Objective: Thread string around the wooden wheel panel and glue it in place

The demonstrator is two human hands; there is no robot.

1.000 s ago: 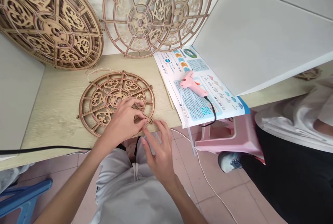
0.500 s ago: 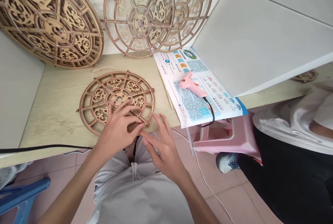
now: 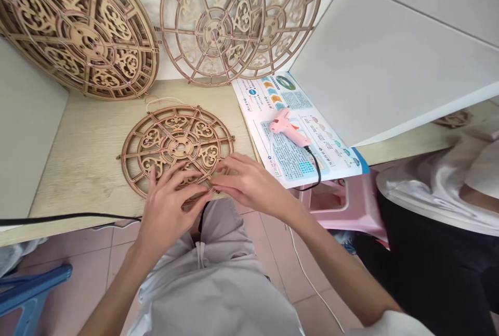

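A round laser-cut wooden wheel (image 3: 181, 146) with scrollwork lies flat on the light wood-grain table (image 3: 89, 169), fine copper-coloured wire running across its spokes. My left hand (image 3: 169, 206) rests on its lower part with the fingers spread, and the thumb reaches along the rim. From the right comes my right hand (image 3: 249, 182), its fingertips and thumb pinching the lower right rim. Both thumbs nearly meet at a small tab on the rim. My hands hide the wheel's bottom edge.
Several larger wired wooden wheels (image 3: 212, 26) lean against the wall. A pink glue gun (image 3: 286, 125) lies on a printed leaflet (image 3: 249, 97) at the table's edge. A person in black trousers (image 3: 424, 268) sits at right beside a pink stool (image 3: 343, 211).
My right hand has swung from below to lie almost level, with its forearm reaching in from the right. The wheel has turned slightly clockwise under my hands.
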